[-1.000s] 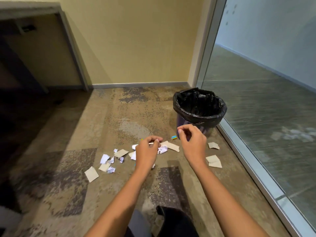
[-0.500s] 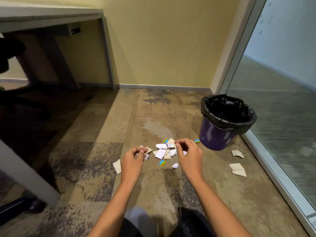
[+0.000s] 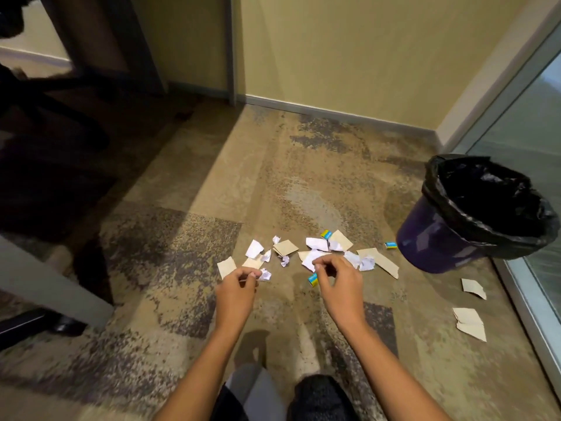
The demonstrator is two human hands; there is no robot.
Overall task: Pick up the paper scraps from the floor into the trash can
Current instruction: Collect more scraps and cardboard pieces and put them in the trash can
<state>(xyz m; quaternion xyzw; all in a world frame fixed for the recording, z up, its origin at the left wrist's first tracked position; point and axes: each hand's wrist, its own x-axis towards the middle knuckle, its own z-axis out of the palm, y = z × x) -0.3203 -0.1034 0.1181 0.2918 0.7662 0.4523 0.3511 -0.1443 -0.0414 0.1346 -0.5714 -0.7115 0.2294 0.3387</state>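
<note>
L hand [image 3: 236,291] hung low over the carpet [image 3: 212,183], fingers curled, tips bunched together right beside a crumpled scrap [image 3: 265,275]. Couldn't tell if it pinched anything. R hand [image 3: 340,287] was near it on the right, also curled, thumb & forefinger tips almost meeting above the middle of the pile. Couldn't tell whether it had hold of a piece either. Both forearms were bare.

Big stuff: 1 yellow wall [image 3: 334,50] at the back and 1 glass panel [image 3: 531,123] down the right side.

1 can [image 3: 425,238], purple, w/ 1 black bag [image 3: 434,189] folded over its rim, stood on the carpet by the glass. It was right of the pile & apart from both hands. Its inside was too dark to read.

The paper lay on the carpet, in front of the hands and left of the can:
- Tan pieces [image 3: 285,247]: approx 6 in the main pile. 2 more lots lay near the glass on the near side of the can, and the nearer lot looked like 2 overlapped.
- White scraps [image 3: 254,248]: approx 10, some flat, some crumpled, mixed in w/ the tan. Overlaps made the count rough.
- Blue-yellow bits [image 3: 326,234]: 3. 1 lay at the pile's far edge, 1 just beside the can's base, 1 right at the R hand's thumb side.
</note>
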